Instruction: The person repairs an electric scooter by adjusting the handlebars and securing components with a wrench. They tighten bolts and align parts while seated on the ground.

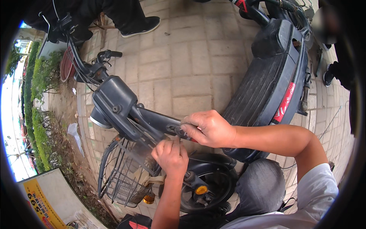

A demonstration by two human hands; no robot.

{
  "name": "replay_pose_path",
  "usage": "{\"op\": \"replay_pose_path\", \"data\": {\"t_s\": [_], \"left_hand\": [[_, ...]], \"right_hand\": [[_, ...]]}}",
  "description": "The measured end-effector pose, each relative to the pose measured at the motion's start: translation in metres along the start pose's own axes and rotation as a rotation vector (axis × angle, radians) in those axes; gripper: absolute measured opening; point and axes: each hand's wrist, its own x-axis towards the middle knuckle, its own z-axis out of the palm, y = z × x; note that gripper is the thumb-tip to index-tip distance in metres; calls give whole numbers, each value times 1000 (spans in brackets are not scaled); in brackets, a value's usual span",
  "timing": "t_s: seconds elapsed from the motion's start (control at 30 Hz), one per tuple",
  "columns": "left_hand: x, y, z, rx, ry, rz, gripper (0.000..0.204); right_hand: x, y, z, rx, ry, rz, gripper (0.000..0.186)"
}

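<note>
My right hand [204,129] is closed at a dark frame tube [154,120] of an electric scooter, its fingertips pinched around a small black fitting [176,128]. Just below it, my left hand [169,158] is curled against the same part of the frame; what its fingers grip is hidden. A black plastic housing [114,95] with handlebars above it is up and left of my hands. The wire front basket [118,171] lies left of my left hand, and the front wheel [213,191] is below my right hand. A mesh-covered seat [259,181] sits beneath my right forearm.
Another black scooter body [265,87] curves along the right over paving [194,65]. One person's legs and shoe [139,26] are at the top; another person [339,76] stands far right. A red basin [66,66], shrubs [42,133] and a signboard [61,202] line the left.
</note>
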Motion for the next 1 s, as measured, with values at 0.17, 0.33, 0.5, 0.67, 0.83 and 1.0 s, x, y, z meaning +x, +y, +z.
{"op": "replay_pose_path", "data": {"t_s": [0.17,0.33,0.5,0.67,0.83,1.0], "left_hand": [[1,2,0,12,-7,11,20],[0,1,1,17,0,11,21],[0,1,0,10,6,5,22],[0,1,1,-8,32,6,22],[-1,0,0,-2,37,5,23],[-2,-1,1,-8,48,0,23]], "right_hand": [[-7,6,10,209,-17,419,13],[-3,14,11,182,-81,325,10],[10,38,-11,-134,-342,-113,9],[10,48,-24,-276,-428,-335,18],[2,47,-21,-442,-409,-405,17],[14,34,-22,-609,-469,-629,16]]}}
